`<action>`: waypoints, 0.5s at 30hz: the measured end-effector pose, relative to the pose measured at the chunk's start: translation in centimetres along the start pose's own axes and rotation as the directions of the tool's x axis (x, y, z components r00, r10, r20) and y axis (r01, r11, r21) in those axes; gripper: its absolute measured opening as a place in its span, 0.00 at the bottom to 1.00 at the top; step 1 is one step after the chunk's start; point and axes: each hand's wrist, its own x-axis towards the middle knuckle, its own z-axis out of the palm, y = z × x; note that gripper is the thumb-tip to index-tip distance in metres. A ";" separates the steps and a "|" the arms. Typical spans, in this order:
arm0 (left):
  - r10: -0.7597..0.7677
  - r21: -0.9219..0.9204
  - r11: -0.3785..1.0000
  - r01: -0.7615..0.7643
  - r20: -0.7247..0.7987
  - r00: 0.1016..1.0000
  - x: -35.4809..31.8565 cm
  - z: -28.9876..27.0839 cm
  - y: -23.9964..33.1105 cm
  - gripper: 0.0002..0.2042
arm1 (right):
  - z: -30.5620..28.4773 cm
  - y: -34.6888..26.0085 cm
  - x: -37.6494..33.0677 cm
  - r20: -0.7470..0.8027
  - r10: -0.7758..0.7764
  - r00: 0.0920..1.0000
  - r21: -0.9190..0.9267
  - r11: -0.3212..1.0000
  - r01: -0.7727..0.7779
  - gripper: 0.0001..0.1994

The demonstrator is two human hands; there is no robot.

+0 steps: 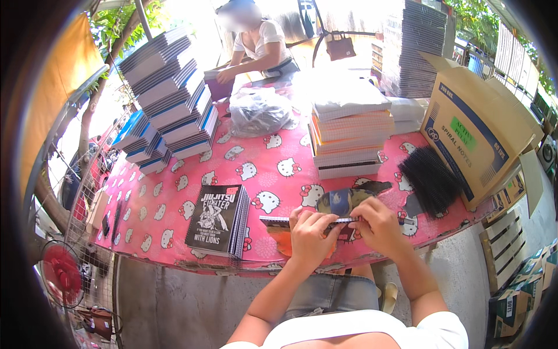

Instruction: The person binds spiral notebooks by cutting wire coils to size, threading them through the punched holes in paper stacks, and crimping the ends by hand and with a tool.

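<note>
While both hands meet at the lower middle of the frame, they hold a thin notebook (314, 221) edge-on just above the near edge of the table (174, 232). The left hand (309, 232) has its fingers curled and pressed together over the notebook's top edge, pinching it. The right hand (376, 225) pinches the notebook's right end between thumb and bent fingers. Just behind the hands lies a dark patterned cover sheet (343, 199), and something orange shows under the left hand, too hidden to tell what.

Left of the hands, a short stack of black-covered notebooks (218, 220) rests on the pink cartoon-cat tablecloth. To the right lies a bundle of black spiral bindings (427, 177), with an open cardboard box (476, 134) beside it. At centre stands a pile of loose paper blocks (349, 136). In the upper left rise tall stacks of notebooks (171, 93). At the top, another person (258, 49) leans over the far side near a clear plastic bag (258, 111).
</note>
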 end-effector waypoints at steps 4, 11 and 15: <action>-0.001 0.005 1.000 0.001 0.005 1.000 -0.1 -0.3 0.0 0.08 | -0.1 -1.4 0.5 0.025 0.073 0.997 0.013 0.997 -0.074 0.07; 0.003 -0.021 1.000 -0.003 -0.002 1.000 -0.3 -0.3 0.1 0.09 | 0.2 -0.9 0.3 0.049 0.009 0.999 -0.032 0.999 -0.008 0.13; 0.000 -0.034 0.999 -0.001 -0.023 1.000 -0.3 -0.3 0.2 0.14 | 0.3 -1.1 0.4 0.064 -0.060 0.996 -0.071 0.995 0.064 0.13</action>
